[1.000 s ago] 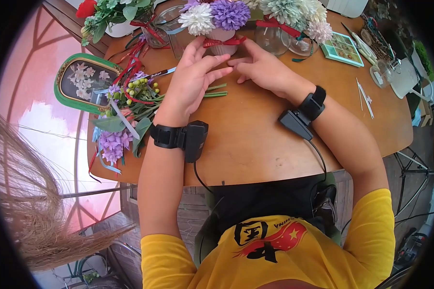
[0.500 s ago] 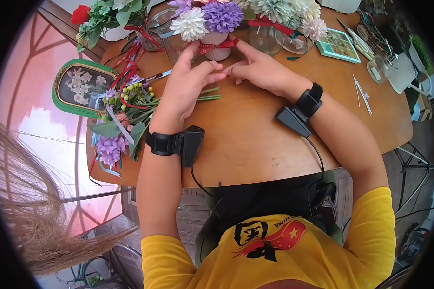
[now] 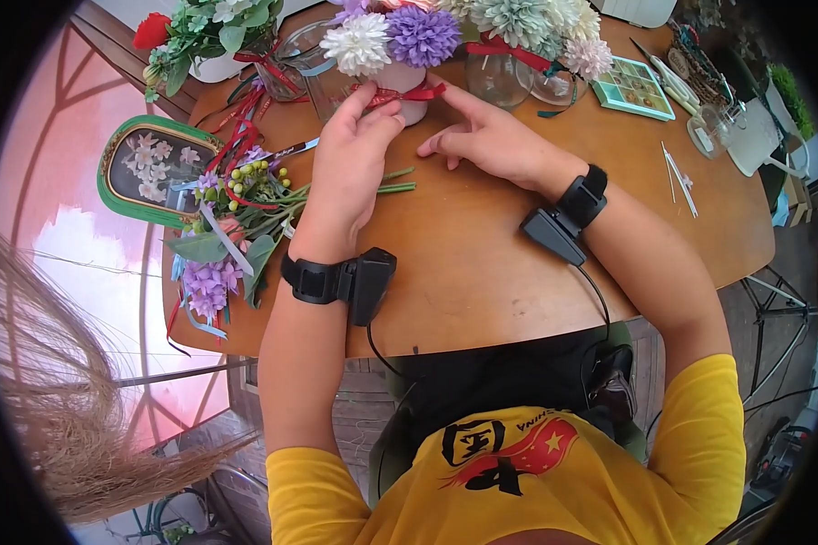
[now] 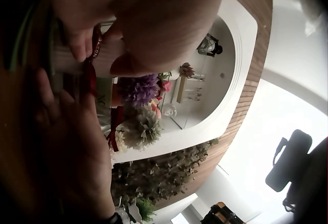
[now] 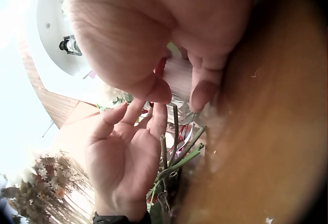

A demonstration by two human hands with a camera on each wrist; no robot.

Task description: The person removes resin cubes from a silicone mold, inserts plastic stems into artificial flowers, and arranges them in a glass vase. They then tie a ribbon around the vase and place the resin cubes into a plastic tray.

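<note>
A pale ridged flower pot (image 3: 413,111) with a red ribbon (image 3: 409,94) tied round it stands at the table's far side. White and purple pompom flowers (image 3: 423,38) fill its top. My left hand (image 3: 350,154) is at the pot's left side, fingertips right at the ribbon. On the other side is my right hand (image 3: 491,136), its upper finger reaching the ribbon's loop and its lower fingers loosely bent. In the right wrist view, the left palm (image 5: 125,157) faces the camera with thumb and fingers spread. The left wrist view shows the ribbon (image 4: 95,50) between the two hands.
Cut stems (image 3: 395,188) and purple flowers (image 3: 207,283) lie at the left, near a green oval frame (image 3: 109,186). Glass jars (image 3: 498,80) and other bouquets stand close to the pot. At the right are a compartment box (image 3: 634,88) and thin white sticks (image 3: 680,182).
My left fingers draw in closer to the ribbon and bend more. The two hands' lower fingertips, which met in front of the pot, now stand apart.
</note>
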